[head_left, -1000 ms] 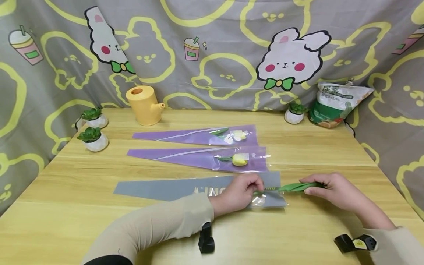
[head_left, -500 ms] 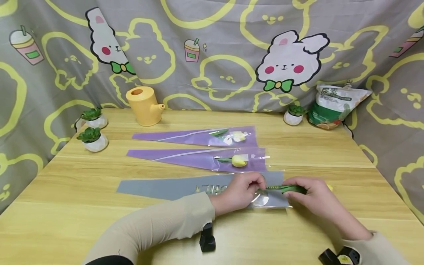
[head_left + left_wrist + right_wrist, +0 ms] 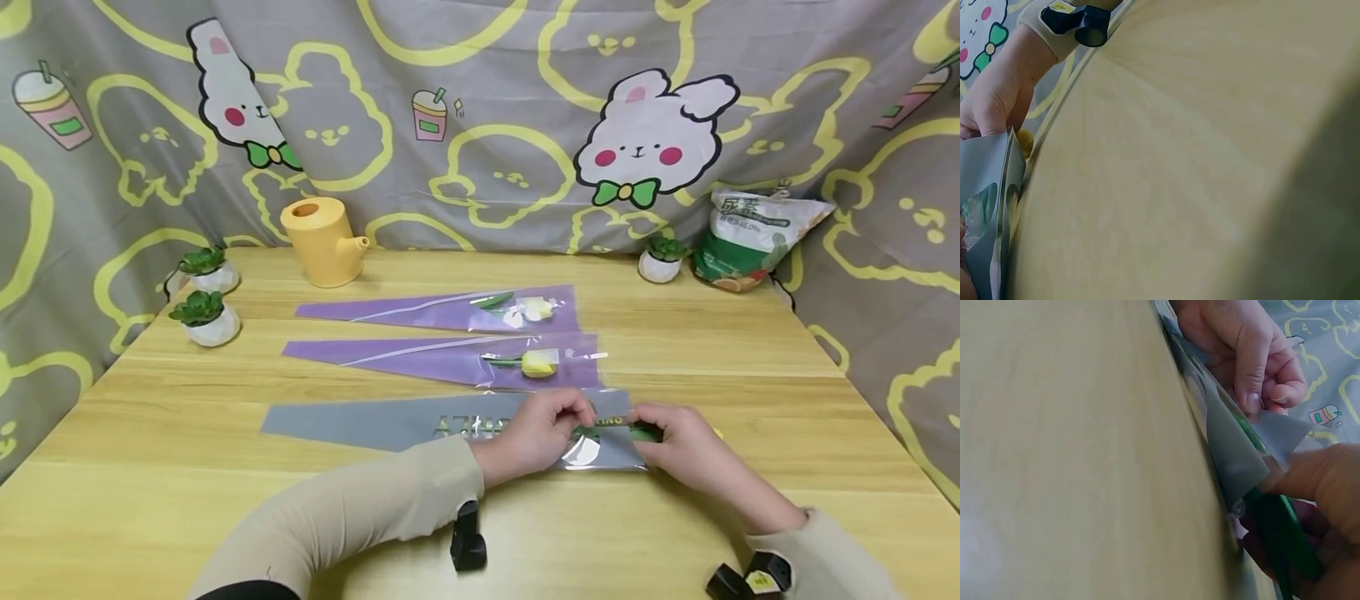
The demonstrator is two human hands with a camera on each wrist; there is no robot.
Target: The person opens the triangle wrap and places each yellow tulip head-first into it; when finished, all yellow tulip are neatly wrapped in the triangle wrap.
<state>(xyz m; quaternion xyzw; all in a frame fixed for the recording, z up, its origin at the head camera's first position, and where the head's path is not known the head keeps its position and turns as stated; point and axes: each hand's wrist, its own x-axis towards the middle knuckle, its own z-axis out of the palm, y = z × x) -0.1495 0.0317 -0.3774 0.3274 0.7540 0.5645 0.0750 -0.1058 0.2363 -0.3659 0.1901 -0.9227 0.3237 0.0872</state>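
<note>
A grey flower sleeve [image 3: 337, 423] with gold lettering and a clear front lies at the table's front, its wide end to the right. My left hand [image 3: 536, 432] pinches the film near that end. My right hand [image 3: 686, 446] grips a tulip by its green leaves [image 3: 1284, 534] at the sleeve's mouth. The stem lies inside the sleeve, between the two hands. Most of the yellow bloom [image 3: 1024, 142] is hidden behind the right hand in the head view. In the right wrist view, a corner of the sleeve folds up beside the right fingers.
Behind lie two purple sleeves [image 3: 405, 352], each holding a tulip. A yellow watering can [image 3: 322, 242], several small potted succulents [image 3: 210, 321] and a green-white bag [image 3: 750, 242] stand toward the back and sides. A patterned curtain hangs behind the wooden table [image 3: 150, 467].
My right hand has moved left to the mouth of the grey sleeve, sliding the tulip's stem and leaves further in. The left hand keeps its pinch in almost the same place.
</note>
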